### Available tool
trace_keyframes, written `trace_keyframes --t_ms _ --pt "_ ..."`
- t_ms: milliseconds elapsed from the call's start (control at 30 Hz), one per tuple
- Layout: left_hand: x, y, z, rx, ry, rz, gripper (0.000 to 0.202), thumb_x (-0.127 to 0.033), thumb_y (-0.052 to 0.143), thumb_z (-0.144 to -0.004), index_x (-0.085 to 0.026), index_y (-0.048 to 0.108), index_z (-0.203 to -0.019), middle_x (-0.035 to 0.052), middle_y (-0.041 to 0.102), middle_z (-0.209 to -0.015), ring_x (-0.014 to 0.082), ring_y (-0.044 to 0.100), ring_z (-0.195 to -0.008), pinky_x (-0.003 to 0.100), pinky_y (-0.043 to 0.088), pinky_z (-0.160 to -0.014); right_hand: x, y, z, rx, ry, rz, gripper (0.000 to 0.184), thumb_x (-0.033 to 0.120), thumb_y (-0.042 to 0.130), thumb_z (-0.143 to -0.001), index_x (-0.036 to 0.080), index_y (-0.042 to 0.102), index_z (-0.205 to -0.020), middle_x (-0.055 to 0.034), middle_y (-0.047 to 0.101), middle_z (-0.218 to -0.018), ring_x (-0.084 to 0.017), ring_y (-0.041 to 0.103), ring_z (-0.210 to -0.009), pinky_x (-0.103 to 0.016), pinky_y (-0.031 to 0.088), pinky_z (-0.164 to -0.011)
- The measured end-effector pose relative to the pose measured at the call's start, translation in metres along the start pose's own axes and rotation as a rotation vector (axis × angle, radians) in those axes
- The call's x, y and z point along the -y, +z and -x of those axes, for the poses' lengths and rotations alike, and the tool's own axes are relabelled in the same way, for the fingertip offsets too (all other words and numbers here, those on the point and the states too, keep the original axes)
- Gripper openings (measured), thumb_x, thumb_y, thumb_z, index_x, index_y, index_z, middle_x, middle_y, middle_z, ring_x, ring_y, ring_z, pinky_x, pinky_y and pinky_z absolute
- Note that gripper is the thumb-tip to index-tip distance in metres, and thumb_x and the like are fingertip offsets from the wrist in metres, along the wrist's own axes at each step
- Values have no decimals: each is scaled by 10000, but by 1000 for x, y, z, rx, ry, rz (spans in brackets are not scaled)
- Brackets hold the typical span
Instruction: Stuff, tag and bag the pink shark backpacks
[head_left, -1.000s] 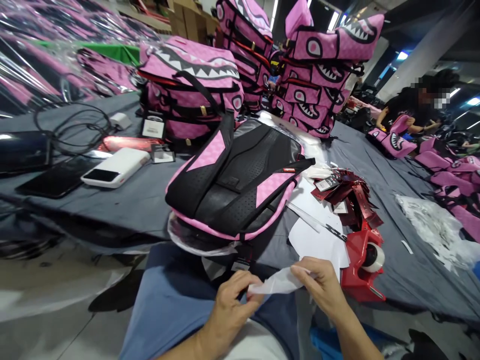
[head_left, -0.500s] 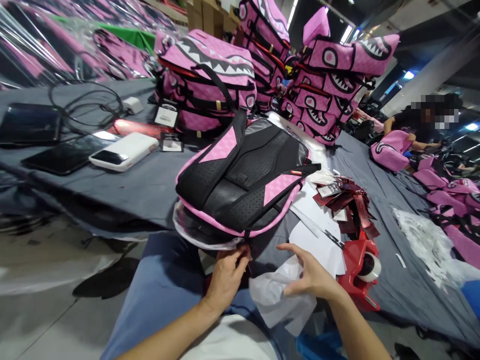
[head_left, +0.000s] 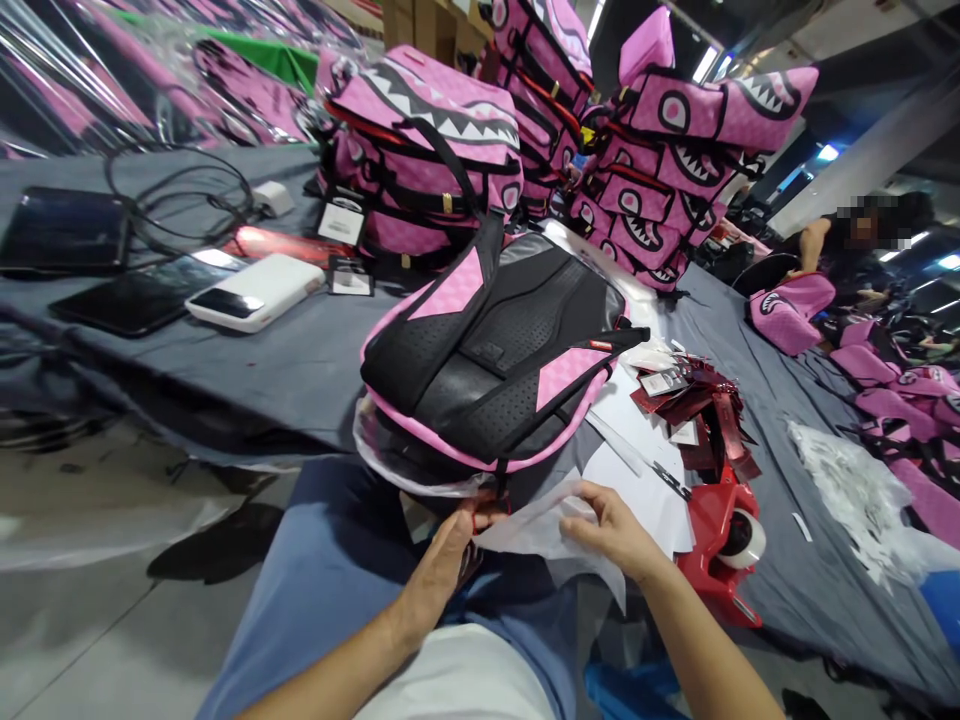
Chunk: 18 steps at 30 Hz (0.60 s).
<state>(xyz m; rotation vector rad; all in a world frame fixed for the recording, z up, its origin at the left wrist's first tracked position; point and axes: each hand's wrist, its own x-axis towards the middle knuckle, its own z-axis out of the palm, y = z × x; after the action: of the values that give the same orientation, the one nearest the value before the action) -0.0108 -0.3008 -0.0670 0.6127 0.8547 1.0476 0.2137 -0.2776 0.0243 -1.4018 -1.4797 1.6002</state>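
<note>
A black and pink backpack (head_left: 499, 350) lies on the table with its straps and padded back facing up. Clear plastic wrap (head_left: 375, 440) edges its near end. At that end is my left hand (head_left: 442, 560), its fingers closed close under the backpack beside a dark piece with red edging; what they grip is partly hidden. My right hand (head_left: 619, 530) pinches a thin translucent white sheet (head_left: 544, 525) between thumb and fingers. The sheet stretches across toward my left fingertips.
Right of the backpack are white papers (head_left: 622, 470), dark red hang tags (head_left: 709, 400) and a red tape dispenser (head_left: 724, 550). A white power bank (head_left: 255, 292) and cables lie left. Pink shark-face bags (head_left: 450, 130) stand stacked behind. Another person (head_left: 855, 240) works at the far right.
My right hand has closed on the white sheet, which is now lifted and drawn toward the left hand. The left hand has shifted slightly lower, its fingers reaching under the sheet's edge.
</note>
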Motion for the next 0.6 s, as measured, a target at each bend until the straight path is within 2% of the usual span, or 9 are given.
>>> trace_keyframes --t_ms 67,133,200,267,367,500,600 --pt "-4 4 0 29 -44 50 762 -734 692 -735 -181 647 -1258 107 734 -1133 286 677 -1074 411 512 -1007 -1 -1 1 -18 -13 12 397 454 765 -828 181 727 -1114 -28 708 -942 -151 614 -786 -251 504 -738" --pt "-8 7 -4 19 -35 -112 684 -600 811 -671 -171 688 -1189 94 754 -1086 276 684 -1022 386 518 -975 -1 -2 0 7 -24 21 409 453 774 -819 186 725 -1126 -38 720 -983 -177 638 -858 -278 515 -802" --pt "-10 10 -9 -11 -4 -291 552 -543 814 -655 -149 742 -1035 87 771 -964 259 687 -912 358 533 -891 2 -3 -3 66 -36 52 413 434 823 -768 188 740 -1090 -44 726 -1003 -201 649 -928 -303 513 -866" --pt "-10 11 -13 -32 37 -349 458 -543 767 -676 -148 756 -909 71 764 -856 232 673 -818 331 535 -820 5 -5 -10 111 -36 85 387 424 868 -710 177 766 -991 -47 733 -975 -213 651 -945 -315 507 -893" --pt "-9 11 -14 -19 69 -352 400 -515 746 -703 -161 752 -888 54 763 -839 214 674 -795 310 539 -793 9 -8 -22 147 49 55 402 489 880 -673 152 781 -869 -39 730 -848 -196 645 -806 -304 518 -786" --pt "-8 10 -14 -33 131 -392 382 -496 724 -742 -170 763 -937 62 785 -899 219 691 -816 318 553 -805 10 -7 -34 236 99 98 441 514 886 -662 138 781 -869 4 684 -730 -141 572 -658 -249 471 -653" --pt "-7 9 -16 -38 199 -422 357 -464 722 -748 -178 774 -955 65 794 -924 233 708 -848 335 559 -846 7 -2 -38 167 59 130 475 588 805 -751 118 757 -796 3 640 -666 -116 521 -597 -225 420 -580"
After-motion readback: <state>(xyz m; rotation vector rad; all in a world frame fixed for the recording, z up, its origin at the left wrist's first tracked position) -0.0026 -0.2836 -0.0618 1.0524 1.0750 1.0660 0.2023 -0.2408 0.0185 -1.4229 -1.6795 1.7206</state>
